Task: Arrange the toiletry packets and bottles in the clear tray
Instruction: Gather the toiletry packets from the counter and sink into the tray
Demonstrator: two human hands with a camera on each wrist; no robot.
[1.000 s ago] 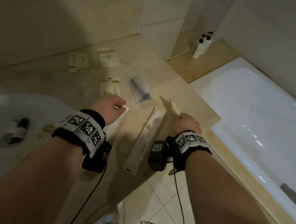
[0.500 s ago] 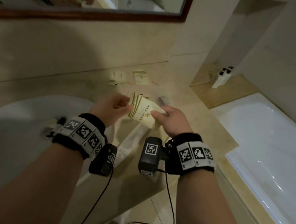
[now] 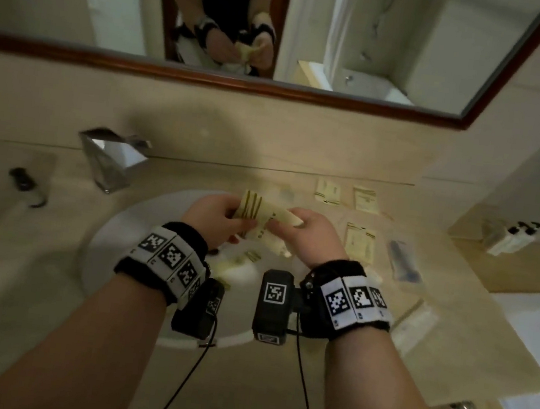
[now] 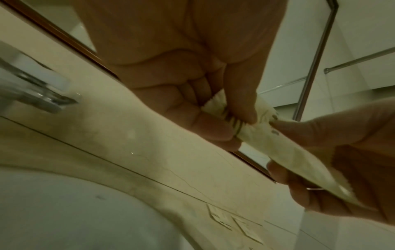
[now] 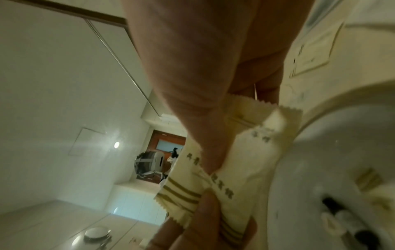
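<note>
Both hands on one cream packet, held above the sink

Left hand pinches the striped end of the packet; right hand grips the other end (more packets lie flat on the counter, right of the sink)

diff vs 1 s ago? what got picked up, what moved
Both hands left the counter and came together over the white sink: the left hand and right hand now jointly hold a bunch of cream, olive-striped packets. Before, they held separate items. Loose packets on the beige counter stayed put.
</note>
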